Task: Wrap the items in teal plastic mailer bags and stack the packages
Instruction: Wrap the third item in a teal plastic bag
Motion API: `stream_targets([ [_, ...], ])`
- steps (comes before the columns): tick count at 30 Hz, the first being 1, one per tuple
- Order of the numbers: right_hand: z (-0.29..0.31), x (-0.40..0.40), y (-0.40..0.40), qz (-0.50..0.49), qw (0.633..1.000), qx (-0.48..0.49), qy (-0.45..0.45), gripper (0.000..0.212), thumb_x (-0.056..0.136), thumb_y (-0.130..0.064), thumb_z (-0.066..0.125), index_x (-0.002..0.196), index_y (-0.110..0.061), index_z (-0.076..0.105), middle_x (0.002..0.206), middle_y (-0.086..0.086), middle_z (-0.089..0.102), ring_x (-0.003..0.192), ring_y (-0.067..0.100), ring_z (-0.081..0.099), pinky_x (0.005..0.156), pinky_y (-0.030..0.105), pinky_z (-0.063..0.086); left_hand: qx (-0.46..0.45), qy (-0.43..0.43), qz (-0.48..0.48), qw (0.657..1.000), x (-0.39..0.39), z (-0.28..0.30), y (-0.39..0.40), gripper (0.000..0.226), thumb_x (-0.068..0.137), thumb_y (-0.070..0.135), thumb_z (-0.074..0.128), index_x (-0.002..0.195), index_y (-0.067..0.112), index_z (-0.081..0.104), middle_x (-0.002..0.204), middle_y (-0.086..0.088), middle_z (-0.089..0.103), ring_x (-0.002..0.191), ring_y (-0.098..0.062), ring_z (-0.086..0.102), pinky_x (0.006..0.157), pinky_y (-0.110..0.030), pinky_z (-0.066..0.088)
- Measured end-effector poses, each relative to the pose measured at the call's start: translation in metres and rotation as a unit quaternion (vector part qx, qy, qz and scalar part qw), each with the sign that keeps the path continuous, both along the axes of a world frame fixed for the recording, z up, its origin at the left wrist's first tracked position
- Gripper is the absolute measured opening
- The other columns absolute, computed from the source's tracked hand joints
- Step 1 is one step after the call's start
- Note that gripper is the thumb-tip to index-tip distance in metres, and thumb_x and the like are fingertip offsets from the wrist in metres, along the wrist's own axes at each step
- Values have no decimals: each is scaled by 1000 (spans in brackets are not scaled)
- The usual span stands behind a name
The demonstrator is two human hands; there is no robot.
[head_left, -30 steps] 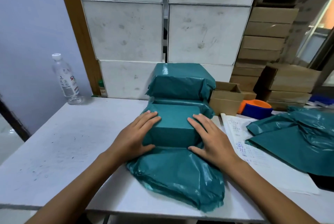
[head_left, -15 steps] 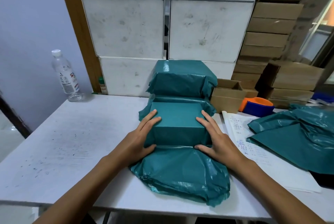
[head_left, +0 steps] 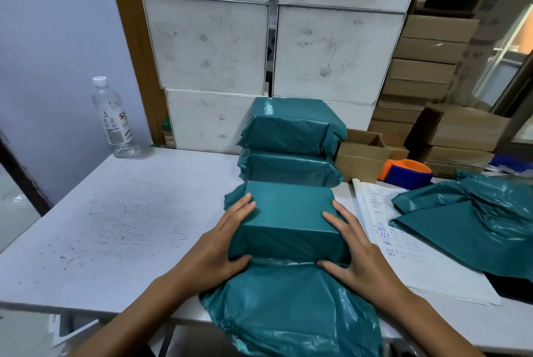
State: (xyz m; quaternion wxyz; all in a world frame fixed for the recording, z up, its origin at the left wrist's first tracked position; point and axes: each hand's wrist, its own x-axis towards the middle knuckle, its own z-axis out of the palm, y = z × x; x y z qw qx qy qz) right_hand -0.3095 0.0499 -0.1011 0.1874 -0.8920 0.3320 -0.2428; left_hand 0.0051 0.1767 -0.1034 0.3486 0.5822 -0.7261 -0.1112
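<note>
A box-shaped item inside a teal mailer bag (head_left: 287, 219) lies on the white table (head_left: 129, 224) in front of me. My left hand (head_left: 222, 247) presses its left side and my right hand (head_left: 356, 247) presses its right side, fingers spread along the edges. The bag's loose open end (head_left: 291, 313) bunches toward me over the table's front edge. Behind it stand two wrapped teal packages, one (head_left: 291, 126) stacked on the other (head_left: 291, 169).
Spare teal bags (head_left: 473, 227) lie at the right on a sheet of written paper (head_left: 403, 255). An orange and blue tape dispenser (head_left: 406, 172) and brown cartons (head_left: 366, 152) sit behind. A water bottle (head_left: 111, 114) stands back left. White boxes (head_left: 210, 45) form the back wall.
Both hands have slid toward me along the package's sides, pulling the teal plastic tighter over the box. The view has tipped so the lower stacked package shows more.
</note>
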Motion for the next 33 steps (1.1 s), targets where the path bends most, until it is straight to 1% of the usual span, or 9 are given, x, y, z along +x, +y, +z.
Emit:
stream_targets([
  [2,6,0,-1,15,1000,11,6,99,87,-43,84,158,-59,17,172,-32,0,127,14,60,99,29,56,4,-1,-8,1000,3,2,-1,103,92,27,81,166,41,10,174,27,3,155,13,16,120,-30,39],
  [6,18,-12,4,25,999,4,33,93,93,-61,69,163,-54,8,172,-33,-7,136,3,53,104,30,53,-13,-11,-3,1000,12,12,9,99,97,39,73,168,36,5,177,18,7,163,-9,8,131,-37,19],
  [11,7,-54,6,2,985,-172,-24,64,96,-21,48,157,-33,40,175,-15,20,154,8,32,115,35,41,-109,-179,-68,975,33,22,51,87,79,6,75,160,16,43,173,-3,31,161,-32,25,127,-50,29],
  [14,-9,-79,7,105,952,-285,27,65,87,-5,53,150,-21,51,173,-2,28,156,18,33,115,35,40,-85,-253,-127,955,37,14,79,88,75,21,79,157,25,49,171,1,35,159,-27,31,125,-50,34],
  [18,-8,-82,8,151,945,-272,100,78,80,-11,67,155,-24,50,172,4,33,158,27,33,120,32,34,-44,-355,-147,922,36,-3,81,89,82,43,72,163,29,37,174,6,28,162,-25,22,127,-50,25],
  [20,-5,-76,9,156,945,-264,113,74,84,-13,65,155,-24,52,171,6,35,157,29,33,120,35,35,-65,-392,-141,907,36,-7,75,77,92,48,64,162,27,40,170,7,38,161,-25,26,126,-52,26],
  [25,5,-62,12,183,927,-302,125,49,100,-24,53,148,-23,62,165,10,44,158,28,31,123,34,30,-87,-371,-136,915,31,-4,71,48,104,49,54,148,32,59,140,10,66,155,-23,39,122,-47,40],
  [29,10,-50,6,193,929,-288,129,58,85,-23,68,143,-22,67,166,10,43,159,29,30,126,37,26,-75,-308,-141,938,25,-5,77,33,107,38,53,138,37,64,138,18,64,155,-18,38,118,-35,42],
  [33,7,-41,1,190,932,-284,122,35,81,-16,67,114,-18,78,163,11,46,157,32,33,123,45,32,-84,-212,-93,969,22,8,70,34,98,13,63,123,36,66,119,23,68,124,-7,61,97,-36,48],
])
